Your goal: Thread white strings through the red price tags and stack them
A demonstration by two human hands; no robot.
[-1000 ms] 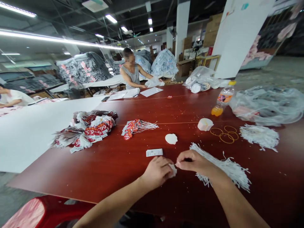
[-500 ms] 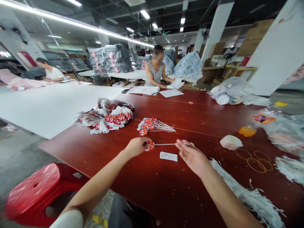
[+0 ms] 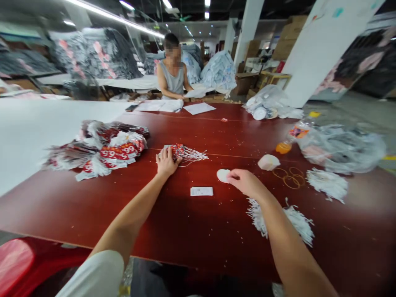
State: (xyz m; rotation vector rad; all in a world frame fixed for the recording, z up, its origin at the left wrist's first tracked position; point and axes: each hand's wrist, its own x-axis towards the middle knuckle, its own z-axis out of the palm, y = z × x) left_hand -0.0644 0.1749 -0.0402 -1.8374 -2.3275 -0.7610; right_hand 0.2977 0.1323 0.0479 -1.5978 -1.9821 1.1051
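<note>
My left hand (image 3: pixel 167 164) lies over a small bundle of red price tags (image 3: pixel 177 149), fingers spread on top of them. White strings (image 3: pixel 194 154) fan out from that bundle to the right. Between thumb and fingers my right hand (image 3: pixel 246 181) pinches a white oval tag (image 3: pixel 223 175) just above the tabletop. A small stack of white printed labels (image 3: pixel 201 191) lies between the two hands, nearer to me. White strings in a bunch (image 3: pixel 298 222) lie partly under my right forearm.
A large heap of red tags (image 3: pixel 120 148) lies at left. To the right are a white block-like stack (image 3: pixel 268 162), rubber bands (image 3: pixel 291 178), another string bunch (image 3: pixel 328 184), an orange drink bottle (image 3: pixel 293 134) and plastic bags (image 3: pixel 343 148). Across the table a person (image 3: pixel 173 74) handles papers.
My left hand has moved from a red tag in front of me onto the tag bundle. My right hand, stretched out before, now pinches a white oval tag. The view has turned right.
</note>
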